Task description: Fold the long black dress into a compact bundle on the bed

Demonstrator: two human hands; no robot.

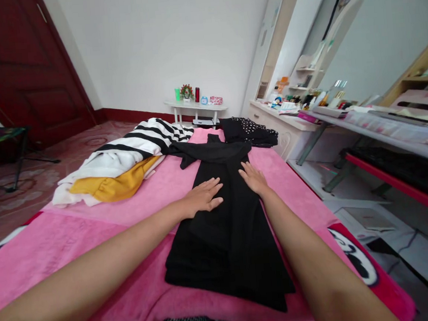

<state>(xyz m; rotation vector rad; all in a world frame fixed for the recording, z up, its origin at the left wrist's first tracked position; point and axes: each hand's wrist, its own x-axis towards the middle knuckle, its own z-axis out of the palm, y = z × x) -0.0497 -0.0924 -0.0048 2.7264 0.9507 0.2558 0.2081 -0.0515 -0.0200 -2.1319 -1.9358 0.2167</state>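
A black garment (227,228) lies stretched out lengthwise on the pink blanket (94,239) that covers the bed. My left hand (203,196) rests flat on its left side, palm down, fingers spread. My right hand (253,176) presses flat on its right side, a little farther away. Neither hand grips the cloth. Beyond the garment's far end lies a second black piece with pale studs (249,130).
A pile of folded clothes, striped black-and-white (149,136) over white and mustard yellow (115,184), sits at the left of the bed. A small white table (195,107) stands by the far wall. A cluttered desk (344,115) runs along the right, a dark red door (21,67) at left.
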